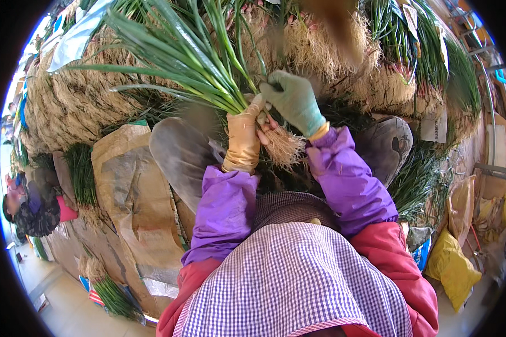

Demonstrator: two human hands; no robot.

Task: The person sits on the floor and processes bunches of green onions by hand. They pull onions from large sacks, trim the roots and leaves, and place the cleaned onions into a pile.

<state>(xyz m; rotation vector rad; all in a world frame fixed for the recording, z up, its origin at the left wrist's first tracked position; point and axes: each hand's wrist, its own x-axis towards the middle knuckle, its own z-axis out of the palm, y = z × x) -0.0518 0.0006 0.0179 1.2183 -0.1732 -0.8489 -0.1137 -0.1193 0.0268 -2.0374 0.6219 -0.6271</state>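
Note:
My left hand [243, 130], in a pale orange glove, is closed around a bunch of green onions [211, 71] just above the bulbs. The leaves fan out to the upper left, and the pinkish bulbs and pale roots [283, 145] hang at the lower right. Beside it, my right hand [291, 94], in a grey-green glove, has its thumb and fingertips drawn together at the stems near my left hand. Whether those fingertips pinch a leaf or stem cannot be made out. Loose green leaves lie in shadow below the hands, between my knees.
Large stacks of green onions with roots outward [80, 92] curve across the front. An empty-looking brown sack [139, 198] lies left of my knee. More leaves [421, 185] and a yellow bag [451, 269] are at right. Another person [36, 206] sits at the far left.

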